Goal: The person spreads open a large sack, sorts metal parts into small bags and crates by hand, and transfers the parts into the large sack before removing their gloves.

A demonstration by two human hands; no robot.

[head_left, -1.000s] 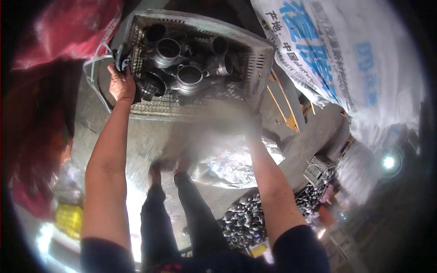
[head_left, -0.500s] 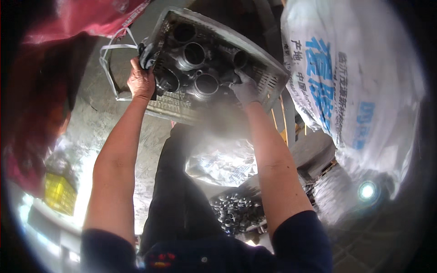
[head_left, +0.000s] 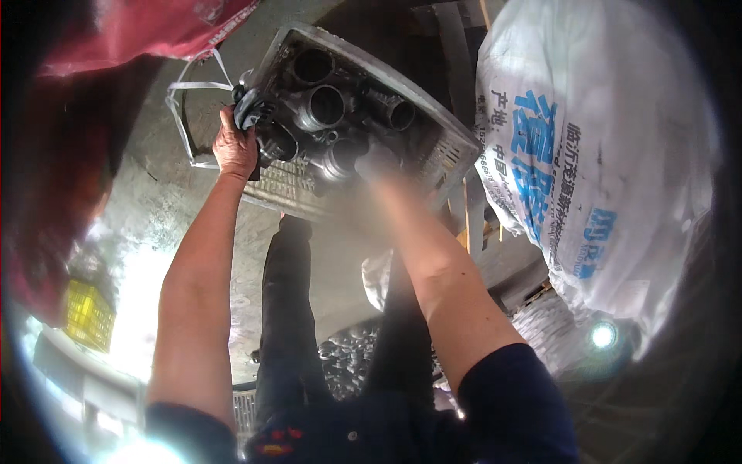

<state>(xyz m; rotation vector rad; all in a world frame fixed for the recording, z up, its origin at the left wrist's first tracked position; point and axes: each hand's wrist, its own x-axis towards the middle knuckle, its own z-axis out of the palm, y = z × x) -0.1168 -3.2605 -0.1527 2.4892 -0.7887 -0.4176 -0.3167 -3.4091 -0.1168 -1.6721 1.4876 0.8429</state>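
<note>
A grey plastic crate [head_left: 456, 138] lies tilted in front of me, holding several dark, dusty pipe fittings with round open mouths, one fitting [head_left: 326, 107] near its middle. At the crate's left side, the fingers of my left hand [head_left: 236, 148] are closed around a bunched black cloth [head_left: 252, 107], perhaps a glove. My right hand [head_left: 376, 160], pale and greyish as if gloved or dusty, reaches over the near side to the lower middle fitting [head_left: 340, 155]. Motion and haze blur its fingers, so their grip does not show.
A large white woven sack [head_left: 595, 162] stands at the right. Red sacking [head_left: 139, 35] fills the upper left, with a white strap frame [head_left: 176, 100] beside the crate. A yellow crate [head_left: 89, 315] sits lower left. Many small dark parts [head_left: 348, 359] lie below, near my legs.
My right hand has moved left, from the right-hand fitting to the lower middle one. My legs stand wider apart, covering most of a pale bag. The left hand keeps its hold.
</note>
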